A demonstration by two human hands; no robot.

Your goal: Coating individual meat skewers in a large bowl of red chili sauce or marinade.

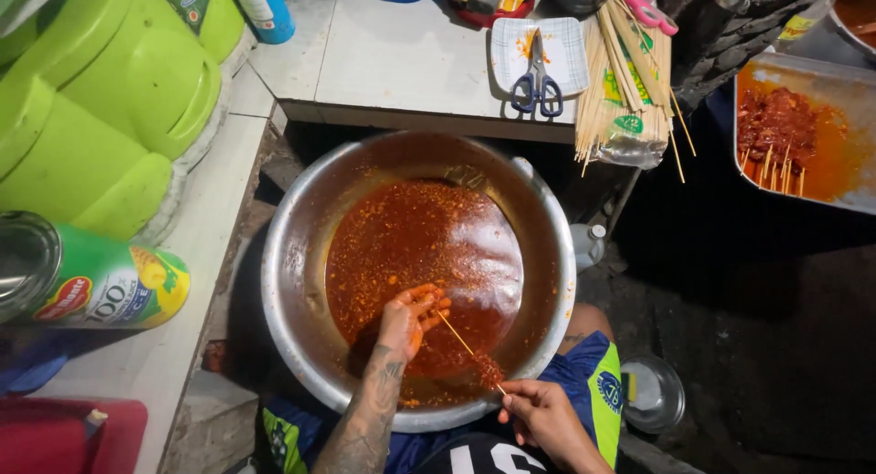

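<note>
Your left hand point(412, 317) is down in the big metal bowl point(292, 255), its fingers curled in the red marinade point(420, 246) around the upper end of a thin bamboo skewer point(467, 348). Your right hand point(540, 414) pinches the lower end at the bowl's near rim. Scissors point(537, 80) lie on a small white plate point(566, 45), beside a bundle of skewers point(628, 72), well behind the bowl.

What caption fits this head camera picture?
Left hand dips into red marinade in a metal basin while right hand holds a bamboo skewer.
</note>
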